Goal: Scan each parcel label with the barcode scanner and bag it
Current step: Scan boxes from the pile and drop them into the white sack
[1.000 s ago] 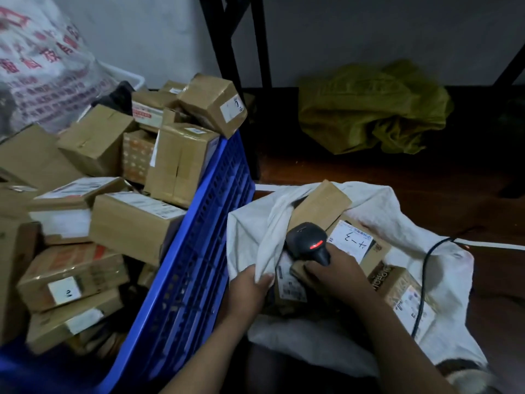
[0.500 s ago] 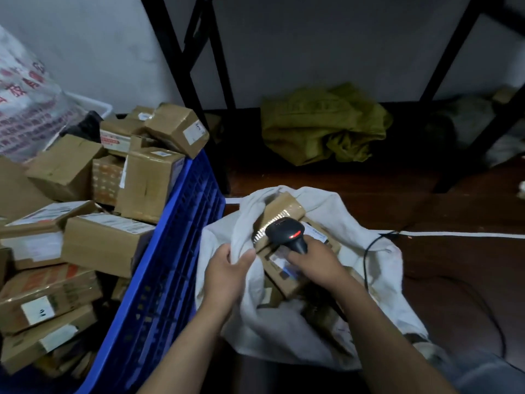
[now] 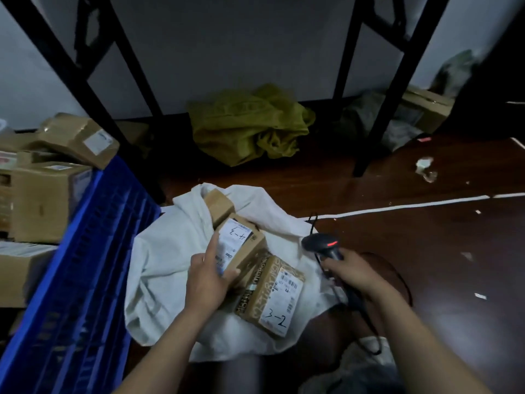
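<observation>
A big blue crate (image 3: 85,265) with brown boxes (image 3: 42,200) in it stands on the left. Just beside it, a white bag (image 3: 164,265) lies open on the dark floor. The left hand (image 3: 207,277) grips a labelled box (image 3: 241,245) in the bag. The right hand (image 3: 352,271) curls around the black scanner (image 3: 322,245) at the bag's right edge.

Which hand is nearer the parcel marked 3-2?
Left. The left hand grips the neighbouring parcel right beside the left edge of the 3-2 parcel; the right hand, holding the scanner, is off to its right across a strip of white bag.
</observation>
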